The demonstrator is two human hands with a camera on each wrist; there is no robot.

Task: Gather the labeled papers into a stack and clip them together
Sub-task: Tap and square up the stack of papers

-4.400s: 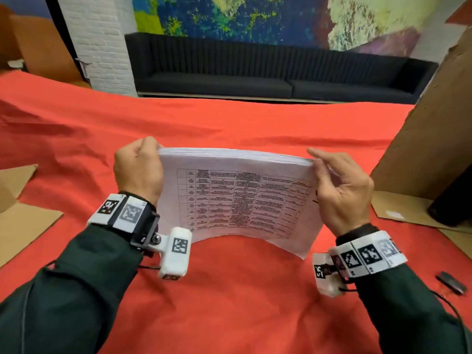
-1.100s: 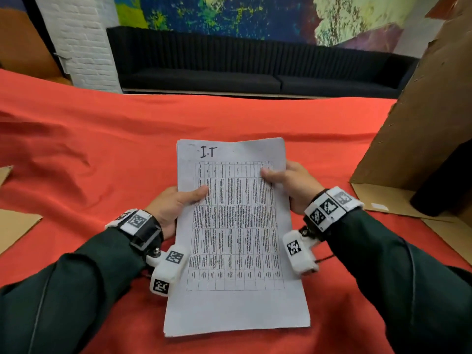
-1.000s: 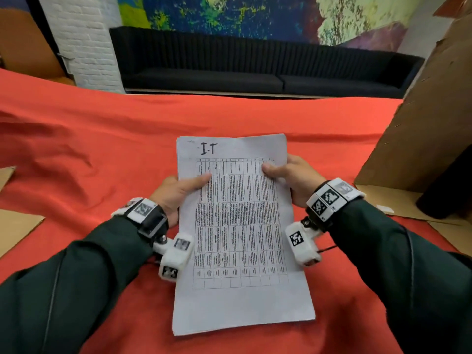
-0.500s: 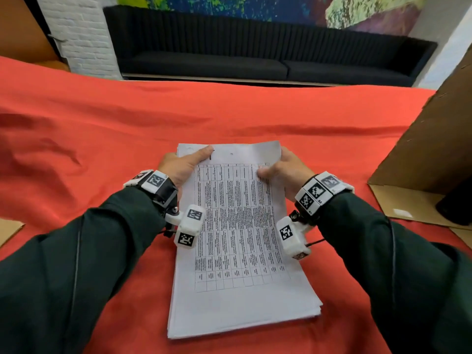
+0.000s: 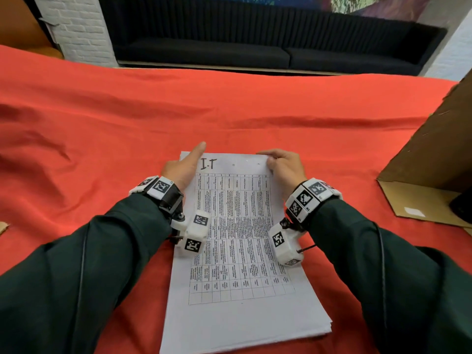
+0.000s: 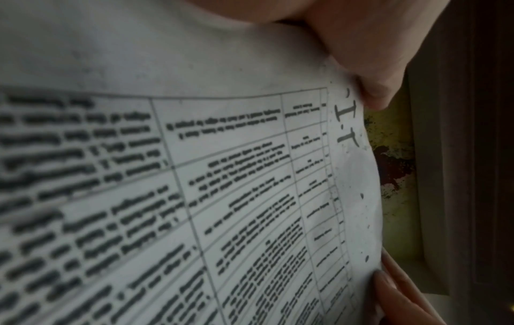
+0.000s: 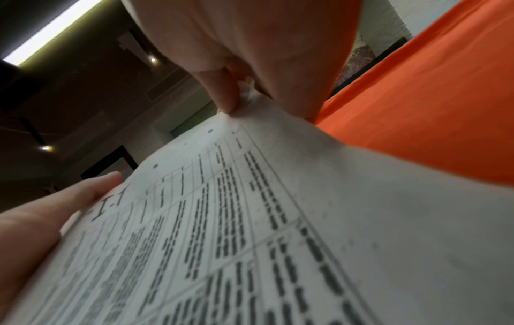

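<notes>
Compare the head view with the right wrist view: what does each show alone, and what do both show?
Only the head view: the fanned near edge of the paper stack, the cardboard box and the dark sleeves. Only the right wrist view: the ceiling lights, and the right hand pinching the far corner between thumb and finger. Both: the handwritten I.T label, the left hand, the red cloth.

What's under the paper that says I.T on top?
More sheets: their edges peek out at the near corner of the stack. Below them lies the red cloth. What's printed on the lower sheets is covered.
</notes>
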